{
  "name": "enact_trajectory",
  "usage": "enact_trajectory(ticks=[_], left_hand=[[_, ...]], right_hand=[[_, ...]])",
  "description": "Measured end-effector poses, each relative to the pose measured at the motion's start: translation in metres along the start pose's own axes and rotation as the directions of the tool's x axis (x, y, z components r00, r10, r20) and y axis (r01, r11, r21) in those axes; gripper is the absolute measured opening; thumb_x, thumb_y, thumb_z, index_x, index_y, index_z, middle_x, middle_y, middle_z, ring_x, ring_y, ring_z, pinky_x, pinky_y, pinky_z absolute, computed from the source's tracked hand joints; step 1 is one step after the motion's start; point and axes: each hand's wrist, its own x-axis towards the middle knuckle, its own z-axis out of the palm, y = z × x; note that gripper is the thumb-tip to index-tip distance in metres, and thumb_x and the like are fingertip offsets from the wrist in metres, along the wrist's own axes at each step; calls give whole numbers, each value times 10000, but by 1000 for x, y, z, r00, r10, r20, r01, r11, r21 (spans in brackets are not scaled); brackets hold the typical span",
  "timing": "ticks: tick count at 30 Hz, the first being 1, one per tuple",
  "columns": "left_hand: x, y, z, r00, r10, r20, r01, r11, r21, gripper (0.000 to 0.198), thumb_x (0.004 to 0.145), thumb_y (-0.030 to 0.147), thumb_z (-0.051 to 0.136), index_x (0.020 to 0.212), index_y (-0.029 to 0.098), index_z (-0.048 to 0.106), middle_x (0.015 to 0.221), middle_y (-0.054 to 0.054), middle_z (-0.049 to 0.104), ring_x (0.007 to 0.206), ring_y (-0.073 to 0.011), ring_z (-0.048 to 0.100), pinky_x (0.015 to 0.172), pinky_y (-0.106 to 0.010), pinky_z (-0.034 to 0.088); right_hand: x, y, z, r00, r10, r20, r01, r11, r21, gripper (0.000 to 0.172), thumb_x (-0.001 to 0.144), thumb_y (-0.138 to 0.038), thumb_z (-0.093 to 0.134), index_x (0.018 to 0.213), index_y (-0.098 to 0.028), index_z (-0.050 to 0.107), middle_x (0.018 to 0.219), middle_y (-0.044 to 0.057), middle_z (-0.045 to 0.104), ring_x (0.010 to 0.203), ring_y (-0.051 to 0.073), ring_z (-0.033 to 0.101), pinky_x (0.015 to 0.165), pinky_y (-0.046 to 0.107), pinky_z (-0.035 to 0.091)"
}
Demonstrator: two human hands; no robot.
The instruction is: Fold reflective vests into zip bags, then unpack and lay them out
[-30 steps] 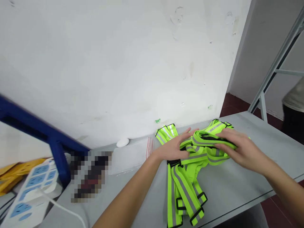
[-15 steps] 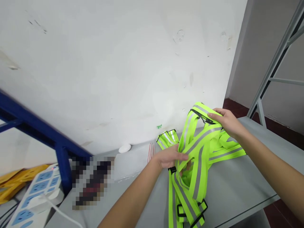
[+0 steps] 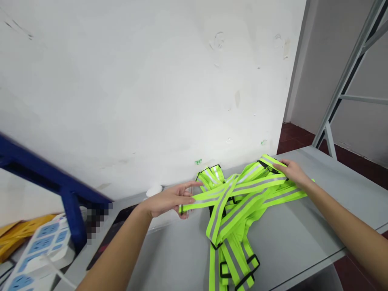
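Note:
Neon yellow-green straps (image 3: 251, 186) with grey reflective stripes and black buckles lie tangled on the grey table. My left hand (image 3: 174, 198) pinches one strap end at the left, between thumb and fingers, with its index finger extended. At the upper right of the bundle, my right hand (image 3: 291, 171) grips the folded straps beside a black clip. Another folded strap bundle (image 3: 210, 176) rests against the wall behind. Strap ends with black rectangular buckles (image 3: 239, 268) hang toward the table's front edge.
A white round object (image 3: 154, 190) and a clear plastic bag (image 3: 165, 218) are by the wall. At the left are a blue metal frame (image 3: 71, 214), a power strip (image 3: 39, 246), yellow packaging (image 3: 27, 230) and a dark flat object (image 3: 113, 232). A grey metal frame (image 3: 339, 97) stands at the right.
My left hand has moved left, drawing a strap out sideways. My right hand has lowered slightly, and the raised straps now lie flatter over the table. The camera view has shifted a little.

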Motion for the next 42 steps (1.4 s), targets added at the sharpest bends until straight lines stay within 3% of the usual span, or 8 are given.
enact_trajectory(ticks=[5, 8, 15, 21, 28, 33, 37, 42], left_hand=[[17, 0, 41, 832, 282, -478, 11, 852, 523, 511, 872, 516, 466, 1263, 190, 513, 1339, -130, 549, 1241, -301, 511, 1050, -472, 394], [28, 7, 88, 793, 428, -434, -5, 717, 697, 594, 930, 545, 373, 1399, 182, 404, 1503, -135, 379, 1405, -290, 311, 1140, -491, 267], [64, 10, 160, 914, 369, -170, -19, 456, 890, 741, 931, 638, 264, 1523, 197, 189, 1593, -145, 99, 1466, -344, 51, 1127, -654, 123], [72, -11, 163, 910, 377, -174, 16, 385, 923, 600, 957, 504, 332, 1497, 246, 288, 1589, -105, 127, 1464, -347, 98, 1122, -673, 93], [58, 16, 150, 908, 397, -135, -127, 568, 813, 624, 927, 607, 346, 1401, 221, 468, 1483, -139, 421, 1407, -369, 292, 1121, -663, 107], [92, 67, 129, 689, 590, -422, -311, 766, 563, 552, 948, 486, 391, 1407, 179, 402, 1437, -136, 465, 1336, -274, 402, 1094, -438, 316], [134, 90, 112, 845, 477, -242, -443, 877, 185, 663, 841, 591, 544, 1373, 210, 442, 1299, -119, 586, 1137, -277, 568, 891, -347, 461], [152, 88, 122, 894, 435, -106, -441, 896, -42, 454, 837, 573, 546, 978, 159, 666, 878, -35, 686, 806, -199, 615, 742, -294, 469]], right_hand=[[1, 16, 12, 998, -36, -52, 30, 993, -115, 359, 730, -510, 601, 812, -173, 691, 744, 33, 686, 666, 215, 602, 587, 301, 433], [3, 17, 14, 995, -75, -71, 63, 985, -162, 368, 741, -518, 574, 814, -172, 677, 766, 38, 686, 694, 223, 606, 629, 312, 438], [-4, 16, 17, 945, -282, -166, 212, 914, -345, 415, 772, -530, 557, 936, -162, 660, 962, 110, 705, 890, 296, 634, 810, 394, 452], [-9, 17, 17, 854, -492, -168, 364, 797, -482, 357, 870, -470, 513, 988, -164, 655, 999, 131, 699, 916, 293, 649, 825, 408, 479], [-14, 10, 16, 780, -595, -196, 464, 759, -458, 250, 890, -414, 542, 964, -196, 642, 888, 82, 678, 831, 244, 645, 753, 349, 486], [-27, -1, 21, 570, -801, -181, 602, 558, -572, 151, 867, -316, 596, 925, -197, 669, 740, 73, 650, 702, 219, 615, 660, 332, 484], [-35, -3, 24, 494, -854, -166, 629, 482, -611, 142, 857, -273, 605, 957, -231, 696, 684, 53, 643, 638, 200, 603, 593, 319, 488], [-37, 3, 27, 463, -875, -142, 632, 438, -639, 178, 859, -254, 600, 990, -274, 719, 700, 48, 671, 617, 184, 607, 562, 307, 470]])
